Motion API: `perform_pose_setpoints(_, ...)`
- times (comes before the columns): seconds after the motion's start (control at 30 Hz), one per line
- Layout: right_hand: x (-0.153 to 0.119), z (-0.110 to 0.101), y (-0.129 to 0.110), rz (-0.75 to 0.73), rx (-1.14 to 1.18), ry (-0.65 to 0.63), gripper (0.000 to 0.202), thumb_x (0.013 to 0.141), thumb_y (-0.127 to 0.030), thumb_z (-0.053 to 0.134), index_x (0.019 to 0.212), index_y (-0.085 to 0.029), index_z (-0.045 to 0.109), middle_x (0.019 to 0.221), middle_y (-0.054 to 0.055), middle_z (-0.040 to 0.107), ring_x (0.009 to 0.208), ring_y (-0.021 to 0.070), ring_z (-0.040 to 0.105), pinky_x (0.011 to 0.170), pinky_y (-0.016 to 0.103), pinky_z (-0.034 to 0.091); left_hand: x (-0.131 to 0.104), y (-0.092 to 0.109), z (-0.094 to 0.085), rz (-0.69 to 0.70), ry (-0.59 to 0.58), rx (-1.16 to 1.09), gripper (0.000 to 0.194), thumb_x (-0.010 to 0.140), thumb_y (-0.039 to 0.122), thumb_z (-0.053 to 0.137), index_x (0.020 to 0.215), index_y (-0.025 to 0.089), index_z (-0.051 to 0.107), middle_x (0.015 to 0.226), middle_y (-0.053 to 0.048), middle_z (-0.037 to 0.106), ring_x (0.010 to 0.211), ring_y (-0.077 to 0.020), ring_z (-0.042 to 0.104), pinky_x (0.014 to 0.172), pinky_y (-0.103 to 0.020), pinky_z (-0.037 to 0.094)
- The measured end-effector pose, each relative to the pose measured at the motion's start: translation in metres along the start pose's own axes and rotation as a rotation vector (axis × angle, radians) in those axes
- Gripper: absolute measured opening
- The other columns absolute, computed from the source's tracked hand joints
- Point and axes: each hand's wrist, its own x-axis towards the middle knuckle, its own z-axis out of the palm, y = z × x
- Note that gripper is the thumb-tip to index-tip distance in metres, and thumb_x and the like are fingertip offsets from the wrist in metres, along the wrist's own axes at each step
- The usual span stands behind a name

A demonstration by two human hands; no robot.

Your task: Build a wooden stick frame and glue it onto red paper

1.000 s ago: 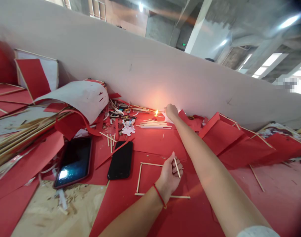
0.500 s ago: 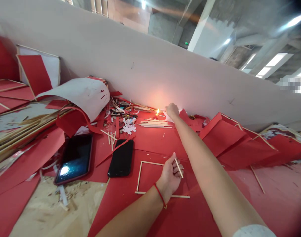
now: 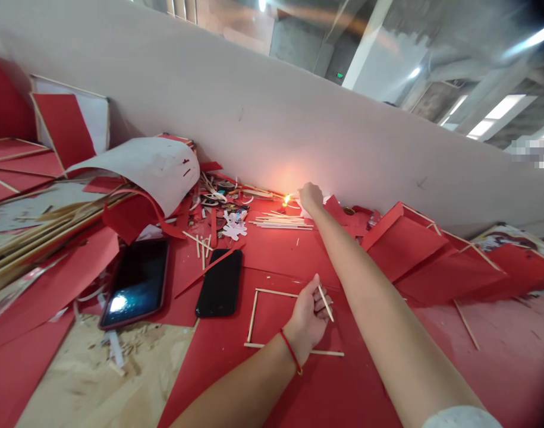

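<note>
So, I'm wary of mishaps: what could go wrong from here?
The small orange flame burns near the bare right hand, which might get burned. Thin pale wooden sticks and flat red paper lie nearby and could catch fire. The bare left hand, over the pale wooden-stick outline, might knock it askew.

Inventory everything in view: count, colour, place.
Wall: one, whitish, behind
Flame: one, orange-yellow, far centre
Stick pile: one, pale, nearer than flame
Stick outline: one, pale, near centre
Phone-like devices: two, dark, left of outline
Curled sheet: one, white, left
Long strips: several, tan, far left
Paper cutouts: count unclear, white, left of pile
Papered frames: several, mostly red, both sides
Paper sheets: several, red, beneath
Scraps: many, mixed, left of flame
Wristband: one, red, left wrist
Left hand: one, bare, holding short stick
Right hand: one, bare, beside flame; grip unclear
</note>
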Motion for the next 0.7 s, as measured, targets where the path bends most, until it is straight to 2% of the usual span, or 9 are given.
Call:
perform_pose_setpoints(0.43,-0.009,-0.010,-0.002,-0.031,-0.020,-0.015,0.036,0.101,-0.040,0.064,0.129,-0.019,0.063,0.129,0.010,0.066,0.109,0.0222,0.067,0.093,0.044,0.059,-0.005,0.001,0.008,-0.007,0.072,0.013,0.057,0.096,0.034,0.070,0.060,0.020,0.028,0.052,0.010,0.022,0.042,-0.0044,0.018,0.040,-0.020,0.013)
perform_pose_setpoints(0.7,-0.013,-0.005,0.004,-0.110,0.079,0.015,0.035,0.100,-0.040,0.065,0.128,-0.019,0.064,0.130,0.010,0.065,0.110,0.0225,0.067,0.094,0.045,0.059,-0.012,0.009,0.015,0.023,0.033,0.081,0.057,0.099,0.039,0.066,0.063,0.022,0.025,0.053,0.010,0.018,0.041,-0.0054,0.017,0.041,-0.020,0.015)
